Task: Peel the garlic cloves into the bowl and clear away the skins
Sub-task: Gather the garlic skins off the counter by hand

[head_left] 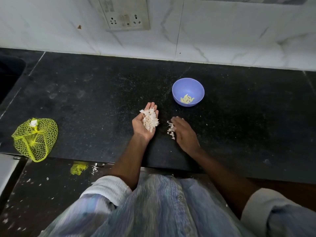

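Right, the left hand (145, 124) lies palm up on the black countertop (85, 100), fingers straight and relaxed, cradling a heap of papery garlic skins (150, 120). Just beside it the right hand (185, 134) is palm down with fingers extended, its edge against a small line of loose skins (171, 130) on the counter between the two hands. Beyond the right hand, near but apart, sits the lilac bowl (188, 84), and peeled garlic cloves (187, 99) rest pale yellow at its bottom. Well off to the left, by the counter's front edge, a yellow-green mesh bag (35, 139) lies crumpled with a white scrap at its knot. Below the counter edge a smaller piece of yellow netting (78, 169) and scattered white flakes dot the dark surface there. On the marble-tiled wall (222, 31) behind hangs a socket plate (126, 20).
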